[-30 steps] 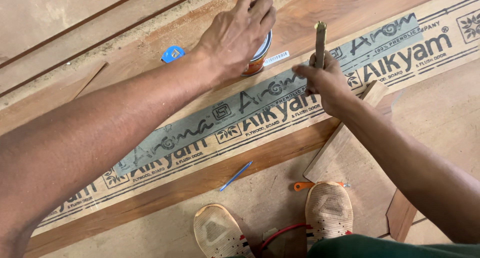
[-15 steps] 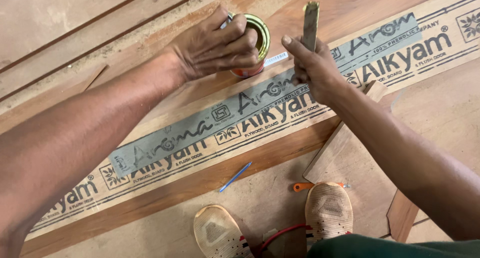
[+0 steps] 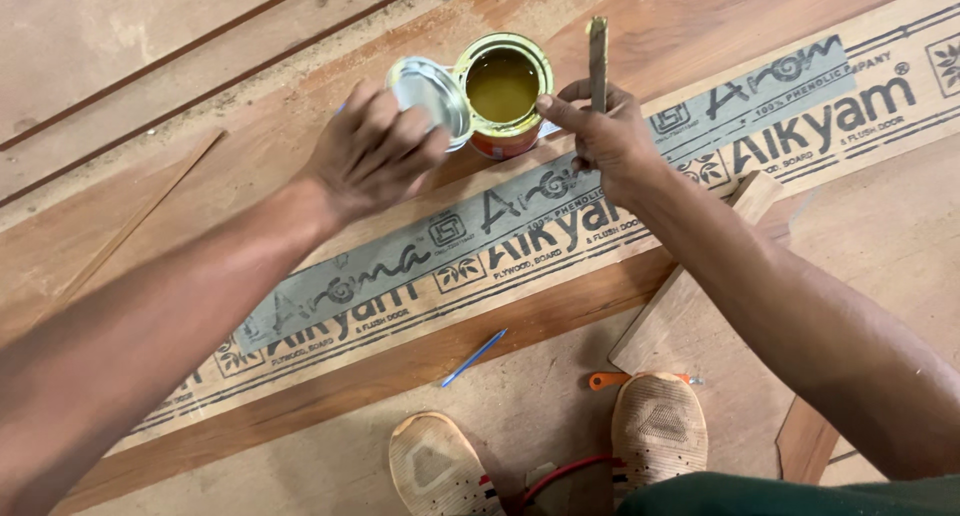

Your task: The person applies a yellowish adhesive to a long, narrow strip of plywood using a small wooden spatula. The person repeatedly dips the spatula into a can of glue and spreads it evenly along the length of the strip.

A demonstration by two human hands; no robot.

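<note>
Open round tin [image 3: 503, 94] stands far centre on a long wooden board [image 3: 700, 36], between the two hands. Inside: a yellow-brown liquid, glossy; rim smeared yellow, lower wall reddish. How full it is cannot be told.

Metal lid [image 3: 432, 94] off the tin, tilted, touching the tin's left rim. Left hand [image 3: 372, 156] holds it; fingers [image 3: 385, 126] curled round the lid's near-left edge, thumb side hidden behind the lid. A bit of something blue shows just past the knuckles, too little to name.

Right hand [image 3: 605, 141] just right of the tin, fingers closed on a flat narrow stick [image 3: 597, 61] held upright, forefinger stretched along toward the tin. Stick's top end is yellow-stained; its lower end is hidden in the fist.

A printed paper strip [image 3: 560, 216] runs diagonally across the board, under both wrists. Near side of it: a small wood offcut [image 3: 690, 286] lying slantwise, partly under the right forearm; a thin blue pencil-like stick [image 3: 474, 358] on the floor sheet; an orange-handled tool [image 3: 608, 380], mostly hidden by the right shoe [image 3: 658, 426]. Left shoe [image 3: 432, 466] beside it, red cord [image 3: 560, 471] between them. Dark green garment cut off at the near edge. Grey object at far edge cut off, unidentifiable.
</note>
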